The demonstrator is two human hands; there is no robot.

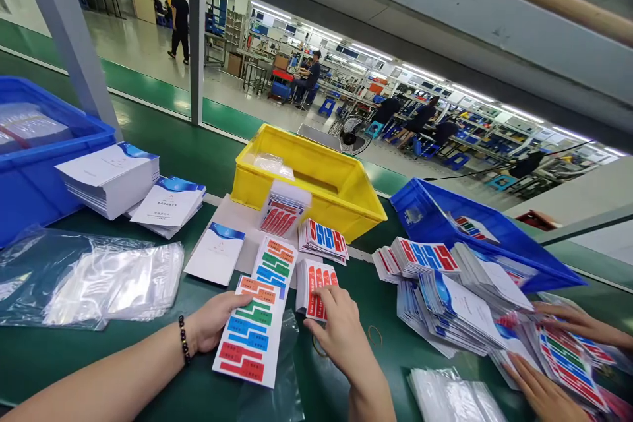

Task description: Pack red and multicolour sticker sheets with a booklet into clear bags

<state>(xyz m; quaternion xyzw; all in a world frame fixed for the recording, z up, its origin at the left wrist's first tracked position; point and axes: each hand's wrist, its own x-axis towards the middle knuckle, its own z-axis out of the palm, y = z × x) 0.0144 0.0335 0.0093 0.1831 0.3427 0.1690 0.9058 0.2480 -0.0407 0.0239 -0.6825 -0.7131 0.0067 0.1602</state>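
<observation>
My left hand [213, 324] rests on the left edge of a long sticker sheet [250, 336] with orange, green, blue and red labels, fingers curled against it. A second such sheet [275, 263] lies just beyond. My right hand [337, 330] pinches the near corner of a small stack of red-and-white label cards [312, 283] on the green table. Under the near sheet lies a clear plastic bag [281, 376].
A yellow bin [316, 194] stands behind, with more card stacks [322, 239] before it. White booklets [111, 178] and a blue crate [30, 165] sit at left, clear bags [99, 280] nearer. Another person's hands [558, 356] sort cards at right by a blue tray [494, 231].
</observation>
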